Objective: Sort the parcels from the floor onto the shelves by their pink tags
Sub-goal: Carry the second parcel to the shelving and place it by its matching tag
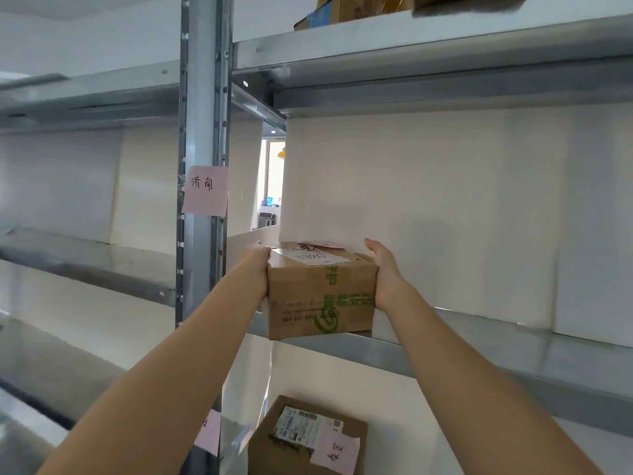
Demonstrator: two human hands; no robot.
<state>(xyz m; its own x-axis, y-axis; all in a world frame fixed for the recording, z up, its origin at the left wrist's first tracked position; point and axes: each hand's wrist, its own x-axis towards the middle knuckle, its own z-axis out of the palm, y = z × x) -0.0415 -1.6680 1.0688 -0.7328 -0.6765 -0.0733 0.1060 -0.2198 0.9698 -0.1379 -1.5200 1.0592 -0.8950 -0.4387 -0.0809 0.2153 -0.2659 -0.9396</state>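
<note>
A brown cardboard parcel (320, 293) with green print, a white label and a pink tag on top sits at the front edge of a grey metal shelf (479, 351). My left hand (258, 265) presses its left side and my right hand (385, 269) grips its right side. A pink tag (205, 190) with handwritten characters sticks to the shelf upright (202, 97) just left of the parcel. One shelf lower stands another brown parcel (305, 440) with a printed label and its own pink tag (337, 450).
A second pink tag (209, 430) is on the upright lower down. Boxes (329, 12) stand on the top shelf. More grey shelves (85, 258) extend to the left. White backing panels (445, 207) close the shelf's rear, with a narrow gap beside the upright.
</note>
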